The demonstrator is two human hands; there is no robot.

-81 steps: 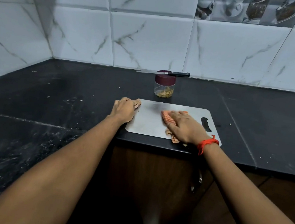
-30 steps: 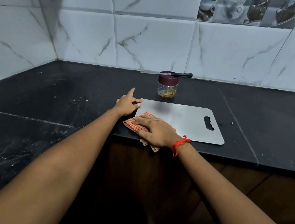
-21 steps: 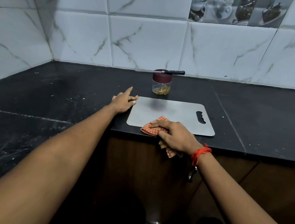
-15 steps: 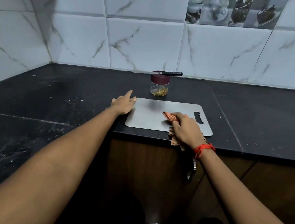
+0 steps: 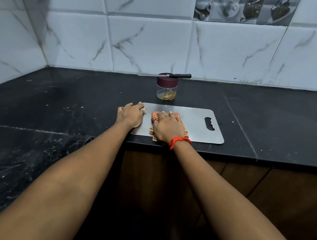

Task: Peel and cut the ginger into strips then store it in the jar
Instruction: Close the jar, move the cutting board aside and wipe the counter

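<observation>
A steel cutting board (image 5: 196, 121) lies at the front edge of the black counter. My right hand (image 5: 167, 127) presses flat on an orange checked cloth (image 5: 181, 122) on the board's left half. My left hand (image 5: 130, 114) rests flat on the board's left edge. Behind the board stands a clear jar (image 5: 166, 90) with a maroon lid, closed, with ginger strips (image 5: 166, 96) in its bottom. A black-handled knife (image 5: 174, 75) lies across the lid.
The black counter (image 5: 59, 99) runs left and right, with crumbs scattered on it. A white tiled wall (image 5: 151, 42) closes the back and left. A brown cabinet front (image 5: 244, 181) sits below the counter edge.
My right hand has slid the cloth from the board's front right back to its left half. My left hand's fingers, lifted before, now lie flat on the board's edge.
</observation>
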